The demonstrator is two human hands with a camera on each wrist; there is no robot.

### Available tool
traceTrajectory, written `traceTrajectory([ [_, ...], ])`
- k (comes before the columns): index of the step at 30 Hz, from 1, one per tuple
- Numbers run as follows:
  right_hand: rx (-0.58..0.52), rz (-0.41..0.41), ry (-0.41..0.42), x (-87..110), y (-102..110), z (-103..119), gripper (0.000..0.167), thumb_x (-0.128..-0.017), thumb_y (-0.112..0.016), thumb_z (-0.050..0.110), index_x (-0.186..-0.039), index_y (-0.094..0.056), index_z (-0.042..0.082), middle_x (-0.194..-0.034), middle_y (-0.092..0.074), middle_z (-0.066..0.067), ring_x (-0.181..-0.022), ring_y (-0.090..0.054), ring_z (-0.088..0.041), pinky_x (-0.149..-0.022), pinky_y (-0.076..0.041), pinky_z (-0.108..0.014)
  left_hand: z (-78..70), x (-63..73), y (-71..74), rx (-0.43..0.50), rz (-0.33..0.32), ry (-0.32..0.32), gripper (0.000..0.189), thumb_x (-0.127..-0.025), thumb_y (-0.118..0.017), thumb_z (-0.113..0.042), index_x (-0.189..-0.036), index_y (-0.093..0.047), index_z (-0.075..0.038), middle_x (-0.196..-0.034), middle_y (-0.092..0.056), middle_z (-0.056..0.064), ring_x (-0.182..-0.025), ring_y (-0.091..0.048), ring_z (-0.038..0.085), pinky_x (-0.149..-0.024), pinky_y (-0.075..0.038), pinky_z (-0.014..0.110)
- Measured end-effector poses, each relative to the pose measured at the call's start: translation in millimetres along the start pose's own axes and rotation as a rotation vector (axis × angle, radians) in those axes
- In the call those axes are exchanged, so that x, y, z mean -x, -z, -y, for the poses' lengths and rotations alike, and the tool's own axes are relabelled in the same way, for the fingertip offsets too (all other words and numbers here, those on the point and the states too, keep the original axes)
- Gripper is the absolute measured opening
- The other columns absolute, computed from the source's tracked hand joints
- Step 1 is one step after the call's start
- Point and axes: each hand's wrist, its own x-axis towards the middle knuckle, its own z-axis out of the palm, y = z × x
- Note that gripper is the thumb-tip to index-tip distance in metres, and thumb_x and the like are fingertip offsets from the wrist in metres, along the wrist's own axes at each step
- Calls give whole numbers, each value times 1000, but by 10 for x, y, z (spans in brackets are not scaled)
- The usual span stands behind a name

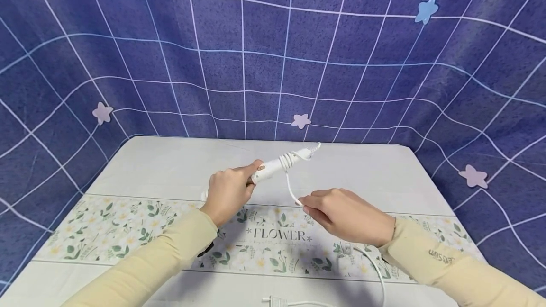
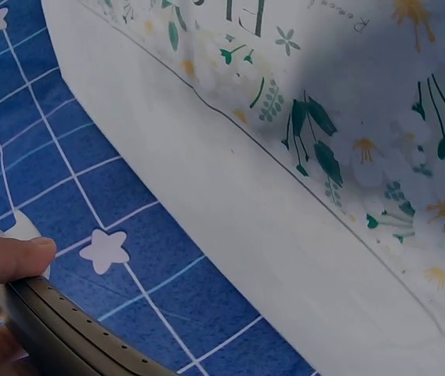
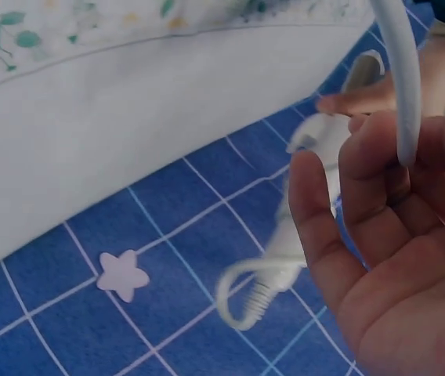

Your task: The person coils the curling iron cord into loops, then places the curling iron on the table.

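Note:
My left hand (image 1: 230,191) grips a hair styling iron (image 1: 270,169) slantwise above the table, its white handle pointing up and to the right. Its white tip shows left of the hand, and in the left wrist view its dark body (image 2: 74,329) passes under the thumb (image 2: 19,260). Several loops of white power cord (image 1: 288,160) go round the handle near its end. From there the cord hangs to my right hand (image 1: 347,214), which pinches it between thumb and fingertips. The right wrist view shows the cord (image 3: 399,78) passing through the curled right fingers (image 3: 371,188).
A two-pin plug (image 1: 278,302) lies at the table's near edge, its cord (image 1: 379,274) curving up towards the right forearm. The white cloth (image 1: 170,160) has a floral band with the word FLOWER. A blue gridded curtain (image 1: 264,27) with stars hangs behind and at both sides.

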Motion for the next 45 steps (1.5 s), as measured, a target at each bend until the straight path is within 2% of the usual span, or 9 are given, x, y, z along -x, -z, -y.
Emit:
traceTrajectory([
  [4,-21,33,18,-42,69,39,7,-100,-64,12,-95,-69,13,-76,-55,12,-63,-48,3,-64,-50,-23,-23,15,1,-10,-13,-45,50,-77,-85,-4,-124,-71,-17,-91,-77,6,-54,-66,28,-40,-47,42],
  [7,-18,48,52,-72,116,64,13,-99,-64,10,-87,-63,15,-72,-49,13,-60,-44,3,-59,-46,-21,-41,25,-7,-14,-31,-91,51,-76,-85,-2,-123,-71,-16,-90,-77,6,-54,-67,28,-40,-49,42],
  [10,-2,41,83,-109,167,79,14,-99,-64,7,-86,-63,14,-70,-47,12,-59,-41,3,-59,-45,-20,-54,35,-20,-29,-45,-138,52,-75,-85,-1,-123,-71,-14,-87,-77,7,-52,-66,25,-40,-49,39],
  [13,6,18,91,-149,229,74,9,-99,-64,6,-95,-71,10,-74,-57,10,-60,-44,4,-61,-49,-20,-58,51,-36,-59,-48,-181,52,-74,-85,-1,-122,-71,-14,-85,-76,7,-51,-64,23,-39,-48,36],
  [17,26,-28,97,-214,323,33,16,-98,-64,7,-109,-76,5,-90,-71,3,-66,-56,2,-67,-55,-22,-51,83,-49,-89,-49,-228,52,-74,-86,-1,-122,-70,-14,-90,-77,12,-57,-69,26,-39,-49,34],
  [25,73,-106,78,-334,484,-147,16,-99,-66,10,-109,-78,8,-97,-74,1,-82,-68,-6,-78,-58,-32,-50,122,-29,-105,-51,-294,53,-74,-84,2,-123,-72,-16,-95,-77,12,-67,-73,26,-39,-49,30],
  [31,47,-127,32,-368,535,-306,16,-99,-66,13,-108,-79,8,-101,-75,-1,-79,-69,-7,-73,-58,-32,-57,81,-27,-94,-88,-349,52,-73,-81,4,-120,-73,-18,-93,-77,10,-67,-73,27,-40,-49,32],
  [37,21,-140,-1,-384,530,-505,18,-100,-65,16,-110,-79,9,-102,-75,-1,-86,-71,-13,-79,-58,-38,-46,64,2,-31,-41,-390,57,-74,-84,2,-125,-70,-21,-100,-77,11,-74,-75,26,-38,-47,29],
  [45,-72,-155,-13,-406,484,-719,19,-101,-64,19,-113,-78,12,-105,-75,0,-96,-71,-16,-87,-56,-40,-25,-3,80,18,-98,-443,58,-73,-85,1,-125,-71,-20,-101,-77,13,-85,-76,31,-59,-61,41],
])
